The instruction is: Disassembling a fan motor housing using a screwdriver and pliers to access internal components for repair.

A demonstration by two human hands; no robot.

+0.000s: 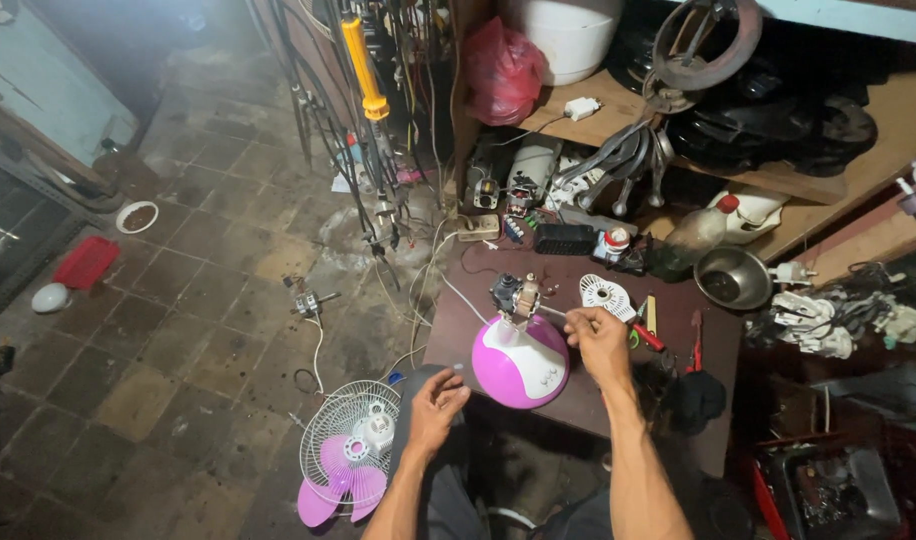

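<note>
Now the right hand (598, 342) is pinching a thin tool at the fan motor (516, 296), needing steadiness, while the left hand (436, 403) is hovering loosely open beside the purple housing (520, 362).

Floor: fan guard (350, 447) with purple blades (330, 492), red tray (86, 262), white bowl (137, 216)
Table: steel bowl (733, 277), white disc (607, 296), black box (565, 239), red-capped bottle (700, 231)
Shelf: red bag (502, 70), white bucket (568, 33)
Hanging: yellow-handled tool (363, 66), cables beside it
</note>
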